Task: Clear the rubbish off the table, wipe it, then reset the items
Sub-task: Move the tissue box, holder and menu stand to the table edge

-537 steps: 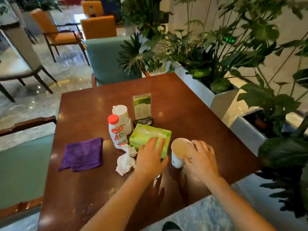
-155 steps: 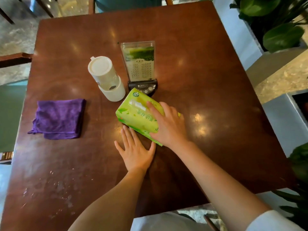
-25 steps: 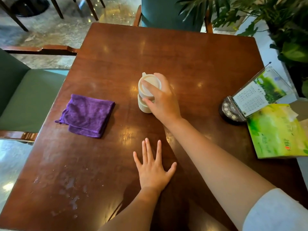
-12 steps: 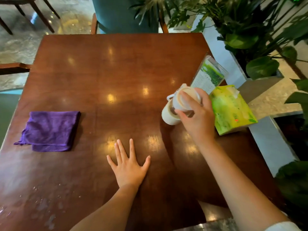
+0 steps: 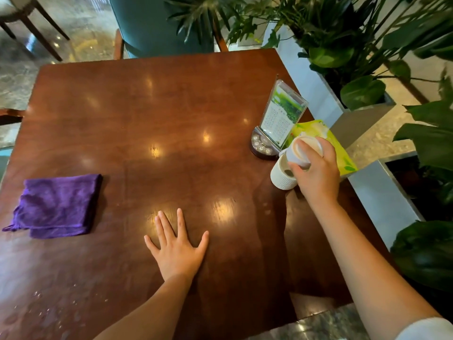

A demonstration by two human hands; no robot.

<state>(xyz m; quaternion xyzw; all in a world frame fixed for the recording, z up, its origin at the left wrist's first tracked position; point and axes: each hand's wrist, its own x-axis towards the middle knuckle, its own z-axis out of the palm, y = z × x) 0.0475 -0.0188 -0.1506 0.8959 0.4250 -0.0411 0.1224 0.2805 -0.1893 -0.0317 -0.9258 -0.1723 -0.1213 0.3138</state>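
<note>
My right hand grips a white lidded container near the right edge of the brown wooden table; it rests on the surface, just in front of a menu stand on a dark button base. A green tissue pack lies behind my right hand at the table's edge. My left hand lies flat, fingers spread, on the table's near middle. A folded purple cloth sits at the left edge. Water droplets and smears mark the near left corner.
White planter boxes with large leafy plants run along the table's right side. A teal chair stands at the far side, and a wooden armrest shows at the left.
My right hand has carried the white container from the table's middle to the right edge, next to the menu stand and tissue pack. My left hand has stayed flat.
</note>
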